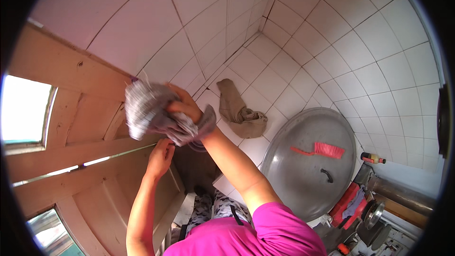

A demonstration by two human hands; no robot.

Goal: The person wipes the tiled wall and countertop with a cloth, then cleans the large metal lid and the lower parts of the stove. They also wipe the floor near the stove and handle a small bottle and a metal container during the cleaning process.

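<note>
My right hand (185,106) grips a bunched grey striped cloth (149,111), raised beside the wooden door (80,99); motion blurs part of it. Just below the cloth, my left hand (160,155) is closed at the door's edge, its fingertips partly hidden. What the left fingers hold, if anything, cannot be made out. An olive-brown cloth (237,114) lies crumpled on the white tiles, to the right of my right hand.
A big round grey metal lid or basin (303,185) sits at the right, with a red brush (327,150) and a small black curved piece (327,176) on it. Beyond are a bottle (372,158), a red container (345,204) and tiled walls (379,66).
</note>
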